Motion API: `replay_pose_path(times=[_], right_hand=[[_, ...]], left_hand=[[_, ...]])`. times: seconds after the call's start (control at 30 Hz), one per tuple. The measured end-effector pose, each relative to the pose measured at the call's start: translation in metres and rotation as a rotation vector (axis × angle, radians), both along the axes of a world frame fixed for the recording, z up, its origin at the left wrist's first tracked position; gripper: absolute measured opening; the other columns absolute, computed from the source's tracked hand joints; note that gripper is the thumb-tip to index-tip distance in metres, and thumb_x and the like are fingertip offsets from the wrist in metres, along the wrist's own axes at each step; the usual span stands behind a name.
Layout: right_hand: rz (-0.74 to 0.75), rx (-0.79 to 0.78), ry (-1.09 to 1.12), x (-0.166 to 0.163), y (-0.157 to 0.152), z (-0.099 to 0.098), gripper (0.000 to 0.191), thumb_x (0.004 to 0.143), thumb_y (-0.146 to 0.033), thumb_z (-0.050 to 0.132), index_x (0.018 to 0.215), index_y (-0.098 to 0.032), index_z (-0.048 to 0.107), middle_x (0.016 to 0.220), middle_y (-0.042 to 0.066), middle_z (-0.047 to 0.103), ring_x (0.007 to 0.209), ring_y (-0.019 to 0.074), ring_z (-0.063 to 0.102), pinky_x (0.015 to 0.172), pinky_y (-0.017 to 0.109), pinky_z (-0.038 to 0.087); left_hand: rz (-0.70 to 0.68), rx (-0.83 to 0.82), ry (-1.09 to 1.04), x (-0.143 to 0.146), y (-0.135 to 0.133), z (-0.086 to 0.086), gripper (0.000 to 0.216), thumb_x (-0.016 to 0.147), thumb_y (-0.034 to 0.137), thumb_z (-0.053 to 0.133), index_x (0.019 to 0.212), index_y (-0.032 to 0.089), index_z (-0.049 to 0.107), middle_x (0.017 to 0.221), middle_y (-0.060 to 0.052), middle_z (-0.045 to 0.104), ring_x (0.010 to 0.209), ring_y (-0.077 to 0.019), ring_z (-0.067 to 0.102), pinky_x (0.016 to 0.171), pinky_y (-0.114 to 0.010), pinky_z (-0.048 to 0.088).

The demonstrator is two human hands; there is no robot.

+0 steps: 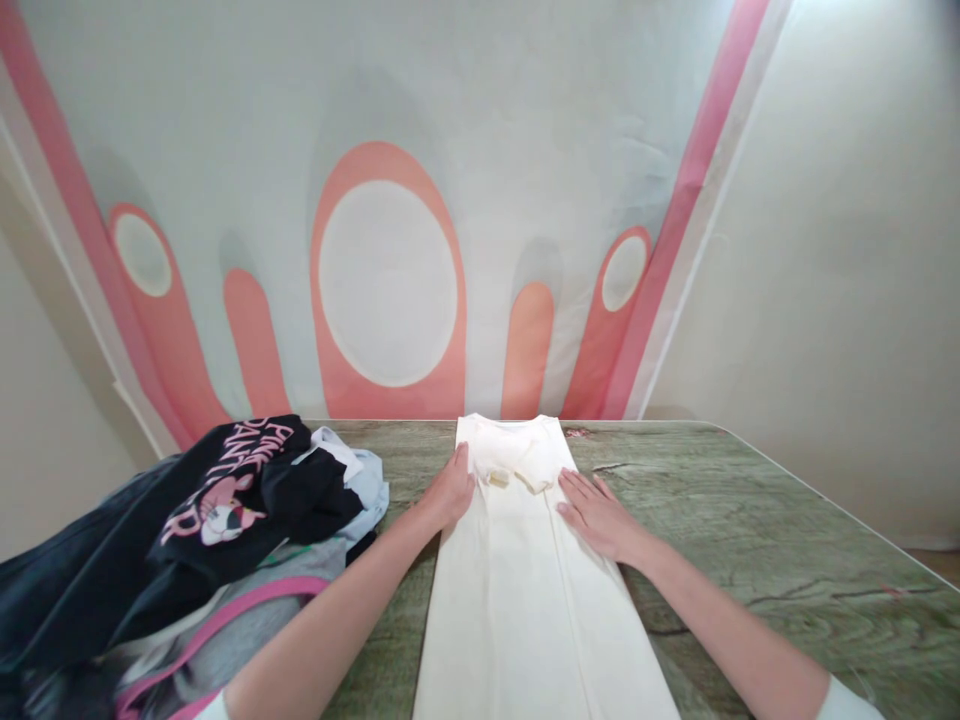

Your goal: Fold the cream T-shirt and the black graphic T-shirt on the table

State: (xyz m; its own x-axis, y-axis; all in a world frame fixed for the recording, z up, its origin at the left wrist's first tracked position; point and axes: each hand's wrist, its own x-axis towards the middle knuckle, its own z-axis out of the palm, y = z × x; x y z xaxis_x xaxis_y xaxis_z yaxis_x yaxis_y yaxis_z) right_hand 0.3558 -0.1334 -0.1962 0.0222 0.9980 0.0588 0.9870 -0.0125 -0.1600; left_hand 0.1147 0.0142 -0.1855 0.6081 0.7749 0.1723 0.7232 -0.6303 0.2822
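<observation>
Smoothing the cream garment (534, 610) seems the step. The right hand (598, 515) lies flat, fingers released; whether the left hand (451, 488) pinches, I cannot tell. Next likely calls for even edges.

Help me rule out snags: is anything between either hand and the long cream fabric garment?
Nothing visible: the left hand and right hand touch the cream garment at opposite edges. The heaped black, grey and pale-blue clothes lie to the left, apart from it.
</observation>
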Motion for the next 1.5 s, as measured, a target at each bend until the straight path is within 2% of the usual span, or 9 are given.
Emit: replay_pose_path(times=[0.1, 0.2, 0.37, 0.57, 0.7, 0.93, 1.13, 1.3, 1.5], right_hand=[[0.037, -0.003, 0.01, -0.01, -0.01, 0.006, 0.062, 0.089, -0.049, 0.015, 0.137, -0.012, 0.026, 0.144, 0.01, 0.021, 0.132, 0.0214, 0.015, 0.108, 0.045, 0.006], [0.198, -0.054, 0.087, -0.026, -0.03, 0.016, 0.061, 0.089, -0.049, 0.019, 0.139, -0.013, 0.021, 0.145, 0.008, 0.016, 0.133, 0.0203, 0.013, 0.108, 0.042, 0.009], [0.468, -0.117, 0.238, -0.043, -0.058, 0.036, 0.056, 0.09, -0.048, 0.024, 0.139, -0.023, 0.018, 0.146, 0.002, 0.015, 0.133, 0.0174, 0.013, 0.109, 0.038, 0.011], [0.26, 0.047, 0.214, -0.032, -0.043, 0.023, 0.058, 0.089, -0.047, 0.028, 0.139, -0.017, 0.021, 0.145, 0.006, 0.019, 0.133, 0.0197, 0.013, 0.109, 0.042, 0.012], [0.324, -0.035, 0.186, -0.036, -0.042, 0.023, 0.057, 0.089, -0.048, 0.027, 0.138, -0.021, 0.022, 0.145, 0.005, 0.019, 0.132, 0.0191, 0.015, 0.109, 0.043, 0.009], [0.567, -0.137, 0.286, -0.056, -0.058, 0.045, 0.063, 0.086, -0.051, 0.036, 0.139, -0.022, 0.02, 0.144, 0.005, 0.021, 0.132, 0.0198, 0.018, 0.109, 0.041, 0.01], [0.387, 0.019, 0.25, -0.049, -0.037, 0.036, 0.062, 0.088, -0.05, 0.03, 0.139, -0.016, 0.02, 0.145, 0.008, 0.017, 0.133, 0.02, 0.014, 0.109, 0.041, 0.011], [0.431, -0.082, 0.181, -0.053, -0.03, 0.03, 0.065, 0.087, -0.054, 0.027, 0.14, -0.018, 0.016, 0.145, 0.009, 0.015, 0.133, 0.021, 0.013, 0.109, 0.043, 0.007], [0.546, -0.229, 0.252, -0.072, -0.069, 0.052, 0.072, 0.084, -0.057, 0.033, 0.14, -0.018, 0.01, 0.146, 0.009, 0.008, 0.133, 0.0233, 0.006, 0.108, 0.045, 0.002]], left_hand=[[-0.028, -0.007, 0.075, -0.014, -0.031, -0.002, 0.057, 0.088, 0.033, 0.027, 0.138, 0.008, 0.015, 0.144, -0.013, 0.019, 0.131, -0.0201, 0.019, 0.106, -0.035, 0.017], [-0.085, 0.048, 0.147, -0.022, -0.054, -0.005, 0.056, 0.089, 0.043, 0.025, 0.136, 0.013, 0.023, 0.144, -0.01, 0.018, 0.132, -0.0228, 0.014, 0.106, -0.042, 0.012], [-0.094, 0.134, 0.145, -0.025, -0.069, 0.0, 0.054, 0.09, 0.043, 0.025, 0.135, 0.013, 0.027, 0.143, -0.011, 0.022, 0.132, -0.0226, 0.015, 0.106, -0.043, 0.01], [-0.386, 0.178, 0.099, -0.019, -0.085, 0.017, 0.044, 0.093, 0.034, 0.023, 0.134, 0.02, 0.028, 0.145, -0.004, 0.019, 0.132, -0.015, 0.012, 0.108, -0.036, 0.006], [-0.507, 0.08, 0.163, -0.019, -0.086, 0.016, 0.049, 0.093, 0.041, 0.021, 0.137, 0.022, 0.022, 0.144, -0.003, 0.021, 0.132, -0.0166, 0.015, 0.107, -0.036, 0.007], [-0.557, 0.058, 0.192, -0.023, -0.09, 0.016, 0.052, 0.093, 0.046, 0.017, 0.139, 0.021, 0.016, 0.145, -0.004, 0.018, 0.132, -0.0173, 0.013, 0.107, -0.036, 0.004], [-0.565, 0.046, 0.19, -0.023, -0.096, 0.021, 0.054, 0.092, 0.046, 0.017, 0.139, 0.02, 0.015, 0.144, -0.005, 0.019, 0.132, -0.0167, 0.014, 0.107, -0.036, 0.006], [-0.551, 0.043, 0.176, -0.024, -0.094, 0.019, 0.052, 0.093, 0.043, 0.017, 0.139, 0.02, 0.014, 0.145, -0.004, 0.019, 0.132, -0.0157, 0.014, 0.107, -0.035, 0.007], [-0.53, 0.045, 0.176, -0.027, -0.091, 0.017, 0.049, 0.093, 0.041, 0.017, 0.138, 0.02, 0.02, 0.145, -0.004, 0.018, 0.132, -0.0155, 0.013, 0.107, -0.034, 0.009]])
